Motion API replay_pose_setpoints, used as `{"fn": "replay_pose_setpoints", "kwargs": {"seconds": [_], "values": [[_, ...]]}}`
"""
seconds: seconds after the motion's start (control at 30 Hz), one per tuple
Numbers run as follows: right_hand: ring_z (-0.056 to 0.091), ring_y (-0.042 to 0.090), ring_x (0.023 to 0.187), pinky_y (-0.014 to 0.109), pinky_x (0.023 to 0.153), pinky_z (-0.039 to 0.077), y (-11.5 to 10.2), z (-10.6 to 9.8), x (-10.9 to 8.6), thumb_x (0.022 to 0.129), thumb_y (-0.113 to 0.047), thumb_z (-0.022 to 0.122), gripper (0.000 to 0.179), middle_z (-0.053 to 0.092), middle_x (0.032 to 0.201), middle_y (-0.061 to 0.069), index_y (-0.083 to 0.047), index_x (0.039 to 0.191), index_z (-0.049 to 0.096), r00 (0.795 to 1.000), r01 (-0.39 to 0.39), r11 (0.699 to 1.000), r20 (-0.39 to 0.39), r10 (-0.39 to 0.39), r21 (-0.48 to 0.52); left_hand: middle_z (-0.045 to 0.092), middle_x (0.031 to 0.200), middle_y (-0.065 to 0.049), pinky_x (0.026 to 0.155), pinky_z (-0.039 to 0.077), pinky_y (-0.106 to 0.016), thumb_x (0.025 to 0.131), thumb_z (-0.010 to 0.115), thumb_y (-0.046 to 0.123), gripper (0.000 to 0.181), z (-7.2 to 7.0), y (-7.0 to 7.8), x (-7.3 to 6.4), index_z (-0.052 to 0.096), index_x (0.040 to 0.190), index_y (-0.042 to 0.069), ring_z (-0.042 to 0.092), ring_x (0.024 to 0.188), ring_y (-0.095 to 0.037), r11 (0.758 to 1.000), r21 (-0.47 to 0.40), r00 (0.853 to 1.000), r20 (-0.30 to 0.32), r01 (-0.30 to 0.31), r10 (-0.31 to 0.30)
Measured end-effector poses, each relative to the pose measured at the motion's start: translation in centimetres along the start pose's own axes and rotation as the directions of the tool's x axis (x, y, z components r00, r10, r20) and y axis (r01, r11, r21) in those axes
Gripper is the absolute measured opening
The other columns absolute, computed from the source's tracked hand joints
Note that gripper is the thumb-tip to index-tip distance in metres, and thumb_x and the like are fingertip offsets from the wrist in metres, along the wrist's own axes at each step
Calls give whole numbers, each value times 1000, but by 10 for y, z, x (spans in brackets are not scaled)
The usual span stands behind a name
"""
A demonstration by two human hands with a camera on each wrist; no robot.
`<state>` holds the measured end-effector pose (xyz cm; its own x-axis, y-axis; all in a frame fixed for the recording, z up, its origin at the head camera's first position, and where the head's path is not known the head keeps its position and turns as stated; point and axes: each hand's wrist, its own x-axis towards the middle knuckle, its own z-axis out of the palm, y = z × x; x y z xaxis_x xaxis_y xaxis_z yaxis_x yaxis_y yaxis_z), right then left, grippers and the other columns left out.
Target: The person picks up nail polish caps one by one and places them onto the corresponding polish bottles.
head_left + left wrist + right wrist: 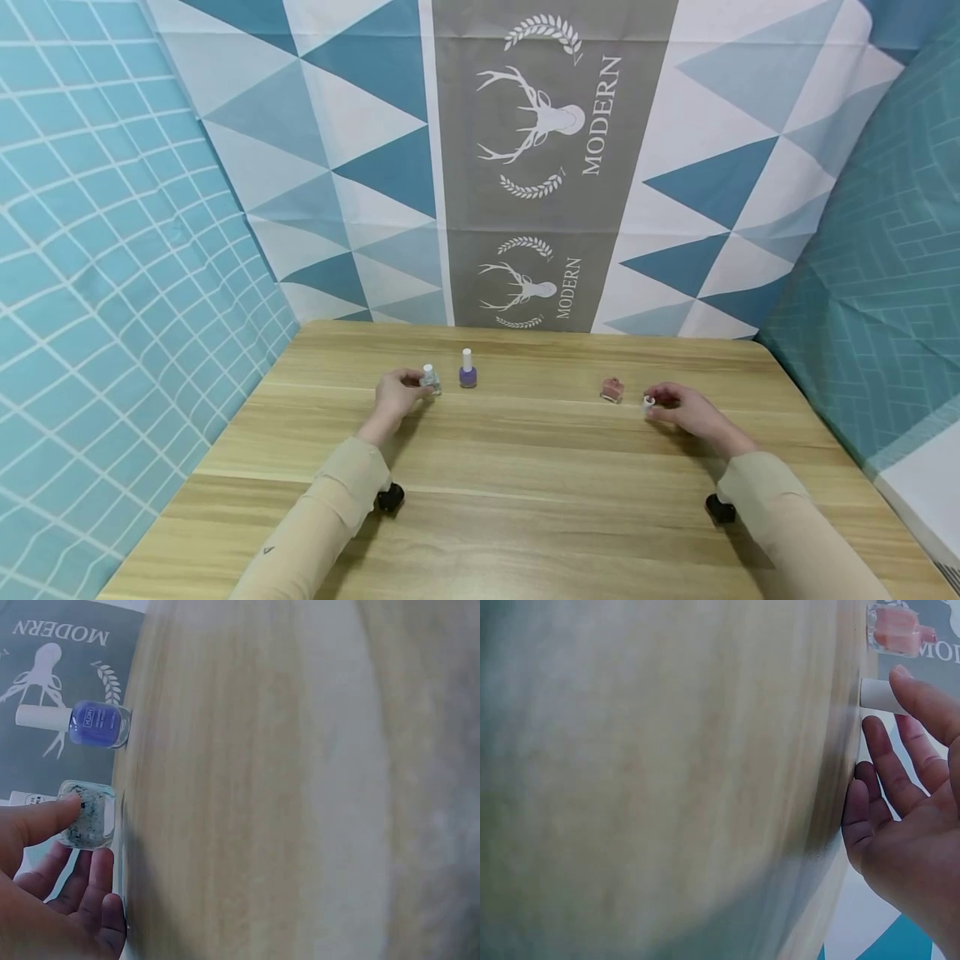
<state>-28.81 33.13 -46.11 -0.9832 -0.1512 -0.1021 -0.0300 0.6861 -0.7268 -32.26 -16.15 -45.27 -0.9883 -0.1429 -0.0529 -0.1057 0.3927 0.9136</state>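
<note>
My left hand (397, 394) pinches a clear nail polish bottle (94, 817) with dark specks and a white cap, its thumb across the front of the glass. The bottle stands upright, its base at the tabletop. Just right of it a purple nail polish bottle (468, 377) stands with its tall white cap on. On the right side, my right hand (681, 407) holds a white nail polish cap (879, 695) between thumb and fingers, low at the table. A squat pink nail polish bottle (612, 390) stands uncapped to the left of that hand, its short pink neck showing.
The wooden table (480, 500) reaches back to a patterned curtain (375, 167) with triangles and a grey deer panel. Blue tiled-print sheets hang at the left (90, 250) and right. A dark device (390, 497) sits under each wrist.
</note>
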Motion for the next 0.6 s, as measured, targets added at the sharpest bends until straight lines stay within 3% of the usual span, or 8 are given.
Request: {"fn": "replay_pose_setpoints", "kwargs": {"seconds": [0.33,0.6], "values": [[53,28,99,36,78,44,1,1,4,89,-28,65,41,58,112,16,-1,118,56,1000,25,998,-15,-26,-49,62,111,-17,82,49,-32,80,74,6,35,1,-1,4,63,113,1,58,101,-27,1000,23,1000,15,20,-20],[54,24,95,33,75,44,2,2,4,89,-25,66,35,60,108,14,-1,115,59,999,35,998,-27,-37,-52,62,110,-18,83,49,-34,79,74,6,38,1,-3,5,62,114,0,58,100,-28,999,51,1000,22,-19,18]]}}
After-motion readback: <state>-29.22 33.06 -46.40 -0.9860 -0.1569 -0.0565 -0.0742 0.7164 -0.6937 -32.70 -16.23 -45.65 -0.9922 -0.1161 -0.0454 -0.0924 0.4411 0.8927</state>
